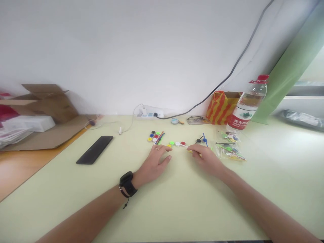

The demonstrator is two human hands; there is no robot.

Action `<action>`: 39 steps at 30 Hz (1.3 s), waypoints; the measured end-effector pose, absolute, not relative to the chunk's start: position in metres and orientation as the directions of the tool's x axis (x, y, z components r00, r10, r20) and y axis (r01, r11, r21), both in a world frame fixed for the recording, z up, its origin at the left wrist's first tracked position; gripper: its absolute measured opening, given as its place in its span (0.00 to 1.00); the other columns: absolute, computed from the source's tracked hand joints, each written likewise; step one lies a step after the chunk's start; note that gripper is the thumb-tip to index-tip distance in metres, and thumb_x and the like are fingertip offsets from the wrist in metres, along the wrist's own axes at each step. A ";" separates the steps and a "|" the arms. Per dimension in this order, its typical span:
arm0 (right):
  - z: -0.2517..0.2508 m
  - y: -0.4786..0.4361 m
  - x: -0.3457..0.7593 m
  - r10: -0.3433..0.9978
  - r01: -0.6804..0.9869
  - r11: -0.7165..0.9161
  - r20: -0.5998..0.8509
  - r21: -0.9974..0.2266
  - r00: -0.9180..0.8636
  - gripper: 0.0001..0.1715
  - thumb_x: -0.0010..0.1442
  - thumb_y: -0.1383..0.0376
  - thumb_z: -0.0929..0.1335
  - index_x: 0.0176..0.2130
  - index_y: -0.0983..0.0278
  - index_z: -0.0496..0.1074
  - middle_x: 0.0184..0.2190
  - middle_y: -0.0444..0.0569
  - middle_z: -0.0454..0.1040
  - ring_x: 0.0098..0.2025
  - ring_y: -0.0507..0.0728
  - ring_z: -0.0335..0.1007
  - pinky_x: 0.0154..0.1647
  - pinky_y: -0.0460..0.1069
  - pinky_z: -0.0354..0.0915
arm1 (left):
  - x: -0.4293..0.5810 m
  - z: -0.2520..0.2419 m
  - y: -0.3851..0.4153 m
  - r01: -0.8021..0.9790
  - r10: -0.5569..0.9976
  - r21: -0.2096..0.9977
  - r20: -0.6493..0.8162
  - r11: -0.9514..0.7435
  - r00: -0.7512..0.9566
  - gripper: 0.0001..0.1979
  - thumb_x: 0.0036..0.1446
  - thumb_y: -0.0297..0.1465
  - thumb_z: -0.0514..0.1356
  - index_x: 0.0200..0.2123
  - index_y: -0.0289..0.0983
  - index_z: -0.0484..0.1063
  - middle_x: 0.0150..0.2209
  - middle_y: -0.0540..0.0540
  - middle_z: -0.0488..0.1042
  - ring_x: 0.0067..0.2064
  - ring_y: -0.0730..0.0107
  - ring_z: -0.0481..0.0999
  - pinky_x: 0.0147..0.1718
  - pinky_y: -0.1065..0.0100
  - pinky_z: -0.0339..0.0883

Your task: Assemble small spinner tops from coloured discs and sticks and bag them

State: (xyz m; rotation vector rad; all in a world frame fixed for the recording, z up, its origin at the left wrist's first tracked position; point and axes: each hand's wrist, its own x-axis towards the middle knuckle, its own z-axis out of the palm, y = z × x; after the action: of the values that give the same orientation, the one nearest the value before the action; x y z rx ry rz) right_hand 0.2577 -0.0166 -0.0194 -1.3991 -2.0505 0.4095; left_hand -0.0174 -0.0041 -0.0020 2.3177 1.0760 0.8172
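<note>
My left hand (155, 161) is open, thumb apart from the fingers, with its fingertips beside a yellow disc (169, 145). Green (171, 143), white (177, 144) and red (183, 143) small round pieces lie in a row between my hands. My right hand (206, 159) is pinched at the fingertips around a thin white piece (184, 146); something yellow shows under those fingers, partly hidden. Behind the left hand sit several coloured discs (153, 136) and a bundle of coloured sticks (159, 137). Beyond the right hand lie a black arrow spinner (199, 140) and a blue one (205, 140).
Clear bags of coloured parts (230, 150) lie at right, below a water bottle (246, 104) and a striped bag (220, 107). Glasses (196, 119), tape (174, 120) and a power strip (148, 114) line the wall. A black phone-like slab (95, 150) and cardboard box (54, 104) are left.
</note>
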 end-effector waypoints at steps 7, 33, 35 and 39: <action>-0.019 -0.018 0.251 0.889 0.717 0.447 0.354 -0.535 -0.291 0.23 0.64 0.76 0.59 0.50 0.62 0.76 0.54 0.53 0.78 0.54 0.62 0.75 0.56 0.57 0.70 | -0.017 -0.004 -0.003 0.530 0.788 0.601 0.316 -0.598 0.529 0.13 0.69 0.34 0.56 0.55 0.45 0.71 0.56 0.47 0.74 0.62 0.56 0.66 0.64 0.51 0.61; 0.008 -0.032 0.249 0.917 0.593 0.360 0.157 -0.720 -0.366 0.15 0.58 0.74 0.61 0.31 0.62 0.74 0.29 0.44 0.75 0.30 0.54 0.66 0.32 0.49 0.59 | -0.016 -0.007 -0.002 0.497 0.713 0.550 0.297 -0.672 0.635 0.15 0.66 0.38 0.62 0.55 0.45 0.76 0.55 0.43 0.72 0.61 0.54 0.65 0.62 0.53 0.62; 0.009 -0.032 0.248 0.922 0.558 0.329 0.132 -0.762 -0.364 0.15 0.59 0.73 0.60 0.32 0.62 0.74 0.29 0.44 0.74 0.30 0.54 0.64 0.32 0.49 0.58 | -0.015 -0.007 -0.003 0.479 0.699 0.557 0.292 -0.679 0.653 0.12 0.67 0.36 0.61 0.52 0.45 0.77 0.54 0.44 0.73 0.59 0.55 0.66 0.61 0.54 0.62; 0.013 -0.035 0.246 0.928 0.413 0.242 0.085 -0.878 -0.363 0.14 0.63 0.71 0.60 0.33 0.62 0.73 0.28 0.44 0.71 0.29 0.53 0.61 0.32 0.49 0.59 | -0.016 -0.007 -0.002 0.446 0.691 0.585 0.298 -0.677 0.658 0.09 0.66 0.36 0.62 0.47 0.43 0.77 0.50 0.44 0.75 0.57 0.56 0.68 0.59 0.55 0.63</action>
State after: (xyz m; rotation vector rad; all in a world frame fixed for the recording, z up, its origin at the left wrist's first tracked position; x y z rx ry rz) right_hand 0.2455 -0.0348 0.0134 -1.2234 -1.8946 1.0600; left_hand -0.0157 -0.0019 -0.0074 2.4077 0.8861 0.7044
